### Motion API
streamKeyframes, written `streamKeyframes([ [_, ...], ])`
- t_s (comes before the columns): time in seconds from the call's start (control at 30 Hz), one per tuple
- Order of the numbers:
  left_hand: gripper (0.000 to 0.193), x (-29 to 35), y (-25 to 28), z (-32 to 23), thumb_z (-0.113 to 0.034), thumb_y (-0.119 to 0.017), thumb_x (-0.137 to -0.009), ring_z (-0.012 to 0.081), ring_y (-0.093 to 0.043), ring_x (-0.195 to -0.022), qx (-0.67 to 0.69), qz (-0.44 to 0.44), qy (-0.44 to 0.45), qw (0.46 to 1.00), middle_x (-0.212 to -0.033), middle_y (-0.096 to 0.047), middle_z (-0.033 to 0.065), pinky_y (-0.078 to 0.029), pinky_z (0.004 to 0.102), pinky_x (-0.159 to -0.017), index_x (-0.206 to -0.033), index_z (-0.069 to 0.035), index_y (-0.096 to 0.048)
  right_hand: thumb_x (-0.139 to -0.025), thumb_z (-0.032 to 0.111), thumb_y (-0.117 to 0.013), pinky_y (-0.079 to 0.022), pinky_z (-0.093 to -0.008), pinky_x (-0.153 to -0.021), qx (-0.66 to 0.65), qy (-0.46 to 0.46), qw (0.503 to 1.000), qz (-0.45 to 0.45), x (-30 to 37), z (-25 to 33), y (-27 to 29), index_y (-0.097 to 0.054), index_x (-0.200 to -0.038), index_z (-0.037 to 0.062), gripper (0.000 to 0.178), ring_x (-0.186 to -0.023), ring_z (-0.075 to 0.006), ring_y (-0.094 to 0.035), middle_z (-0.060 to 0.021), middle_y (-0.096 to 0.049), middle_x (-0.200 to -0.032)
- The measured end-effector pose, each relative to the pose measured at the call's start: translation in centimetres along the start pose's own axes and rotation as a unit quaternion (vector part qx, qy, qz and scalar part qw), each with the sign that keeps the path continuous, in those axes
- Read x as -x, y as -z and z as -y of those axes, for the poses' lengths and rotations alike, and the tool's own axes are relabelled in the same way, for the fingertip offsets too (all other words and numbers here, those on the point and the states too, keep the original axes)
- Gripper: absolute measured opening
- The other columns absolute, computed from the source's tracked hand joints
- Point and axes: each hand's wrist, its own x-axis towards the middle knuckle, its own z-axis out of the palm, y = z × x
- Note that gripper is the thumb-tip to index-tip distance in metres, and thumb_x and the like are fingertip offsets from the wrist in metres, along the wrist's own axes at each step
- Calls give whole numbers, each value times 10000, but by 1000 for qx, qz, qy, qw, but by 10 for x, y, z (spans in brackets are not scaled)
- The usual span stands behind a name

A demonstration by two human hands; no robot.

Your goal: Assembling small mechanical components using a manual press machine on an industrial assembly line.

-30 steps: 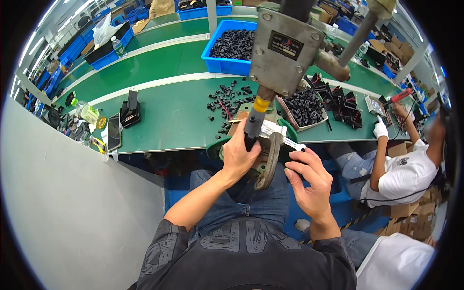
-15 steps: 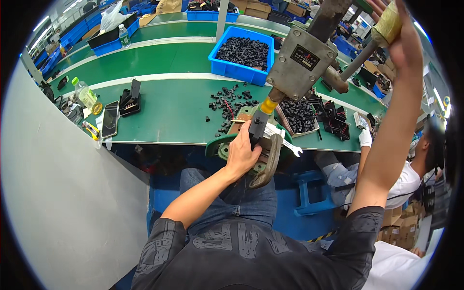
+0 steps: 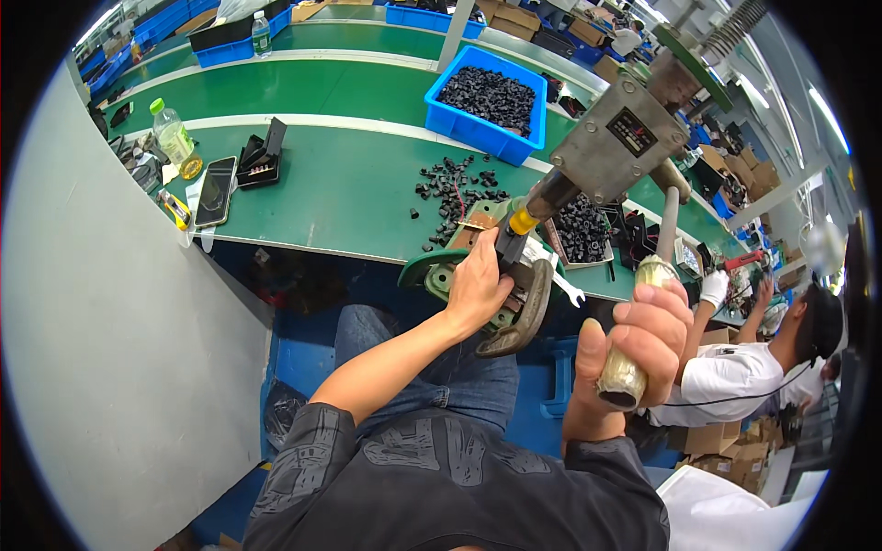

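Note:
A hand lever press with a grey metal head [image 3: 617,142] leans over the front edge of the bench. Its lever runs down to a tape-wrapped grip [image 3: 621,378], and my right hand [image 3: 643,342] is closed around that grip. Below the ram, which has a yellow ring [image 3: 522,221], a black plastic part [image 3: 511,248] sits on the press base. My left hand [image 3: 480,286] holds this part from the left; its fingers partly hide it. An open-end wrench [image 3: 566,288] and a curved metal clamp [image 3: 527,323] are at the base's right side.
Loose black caps [image 3: 452,188] lie behind the base. A blue bin [image 3: 487,138] and a tray [image 3: 582,230] hold more. Left stand a phone [image 3: 216,191], a utility knife [image 3: 173,208], a bottle [image 3: 172,136] and a black case [image 3: 261,158]. A co-worker [image 3: 735,376] sits at right.
My right hand has brought the lever from high at the upper right down toward me, its fingers now wrapped round the grip. My left hand stays at the black part. The view has shifted.

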Motion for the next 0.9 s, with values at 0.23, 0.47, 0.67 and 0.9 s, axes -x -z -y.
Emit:
streamKeyframes([
  [0.23,777,-2,-2,4,-1,-709,-716,491,-563,-1161,-1,13,15,1000,-1320,-519,320,-498,491,-971,-1394,100,-342,-786,116,-808,-409,-458,-1011,6,-17,999,-26,8,2,-11,-520,-973,198,353,-1004,-219,-571,24,-588,-949],
  [0.47,807,5,3,7,-8,-705,-726,497,-542,-1198,-4,24,5,1000,-1358,-493,336,-481,487,-1004,-1423,104,-316,-794,96,-788,-404,-408,-990,19,32,999,-24,31,-7,-20,-530,-1002,233,357,-1007,-194,-554,59,-570,-951],
  [0.67,770,-4,-8,14,-14,-679,-730,506,-520,-1196,-15,-14,-61,998,-1348,-465,324,-466,489,-1013,-1410,93,-332,-983,133,-541,-466,-456,-1040,13,58,990,-127,-89,-106,23,-532,-1305,-91,393,-1166,-326,-599,-255,-610,-1219],
  [0.9,647,-11,-17,3,43,-616,-717,402,-539,-1183,8,-140,-40,989,-1246,-545,231,-423,435,-1055,-1349,43,-475,-1013,366,-614,-507,-345,-882,-183,-225,944,-158,-148,-214,28,-517,-1292,-59,518,-972,-214,-638,-147,-649,-1073],
])
